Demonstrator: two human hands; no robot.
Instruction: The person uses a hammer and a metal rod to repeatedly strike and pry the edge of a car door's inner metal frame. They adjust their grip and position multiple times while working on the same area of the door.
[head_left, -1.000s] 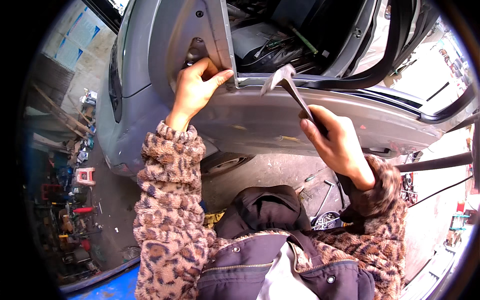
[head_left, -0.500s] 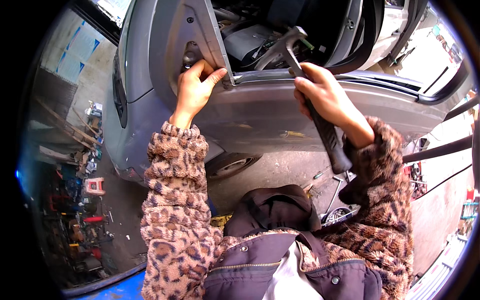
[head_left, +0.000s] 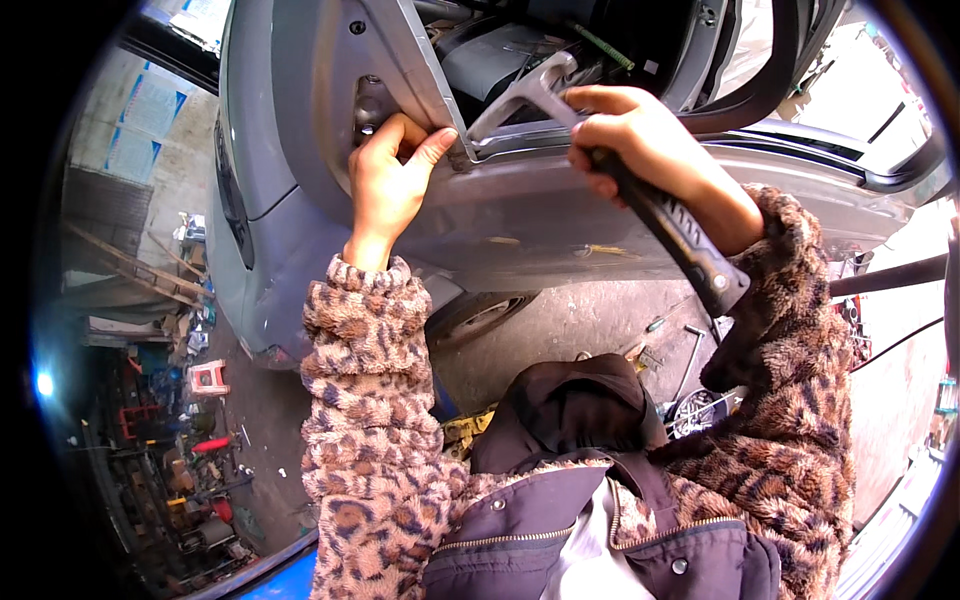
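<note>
My right hand (head_left: pixel 635 135) is closed round a hammer (head_left: pixel 690 235), near its metal head. The dark handle slants down toward my right sleeve. The hammer's long pointed end reaches left, close to the lower corner of a raised metal flange (head_left: pixel 432 85) on a grey car body (head_left: pixel 570 205); whether it touches cannot be seen. My left hand (head_left: pixel 388 185) grips this flange, its thumb on the edge and its bent fingers at a recess (head_left: pixel 368 105) in the panel. The fingertips are partly hidden.
Behind the flange lies the open car interior (head_left: pixel 490 75) with loose items. Below the body are a wheel (head_left: pixel 485 318) and tools on the floor (head_left: pixel 695 360). To the left stand a small red and white stool (head_left: pixel 208 378) and piled tools and parts.
The hammer has moved left and its head has come nearer to the flange corner. My left hand stays at the panel edge. The whole view has shifted slightly.
</note>
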